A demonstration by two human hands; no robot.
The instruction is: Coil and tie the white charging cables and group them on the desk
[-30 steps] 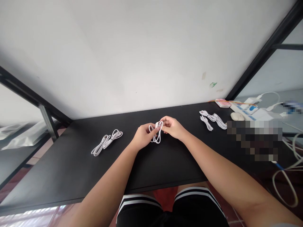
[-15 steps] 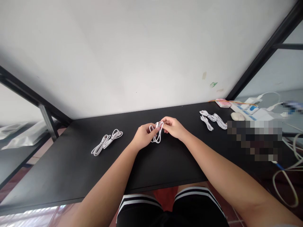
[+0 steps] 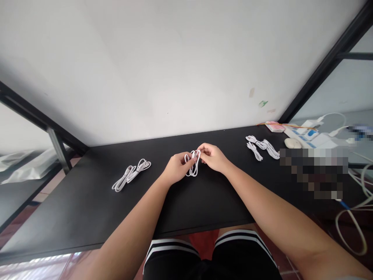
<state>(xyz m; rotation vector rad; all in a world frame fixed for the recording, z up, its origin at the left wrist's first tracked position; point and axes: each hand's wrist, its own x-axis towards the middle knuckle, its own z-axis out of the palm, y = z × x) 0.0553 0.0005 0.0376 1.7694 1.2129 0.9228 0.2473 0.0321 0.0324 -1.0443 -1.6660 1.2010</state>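
Observation:
Near the middle of the black table (image 3: 204, 206), a coiled white cable (image 3: 196, 170) is between my two hands. My left hand (image 3: 181, 166) pinches the coil from the left, thumb across its loops. Closed at the fingertips, my right hand (image 3: 209, 154) grips the upper right part of the same coil. The coil's loops hang toward the table top. On the left lie two bundled white cables (image 3: 125, 179), touching each other. Several more white cable bundles (image 3: 271, 149) lie at the right.
Behind the table rises a white wall (image 3: 175, 77). To the right are a white mouse (image 3: 292, 143), a pink and white box (image 3: 275, 126), a power strip with plugs (image 3: 303, 136) and a pixelated area. Black metal frame posts (image 3: 320, 70) stand at both sides.
Both hands keep almost the same place and grip. The coil's loops have shifted very slightly between the fingers.

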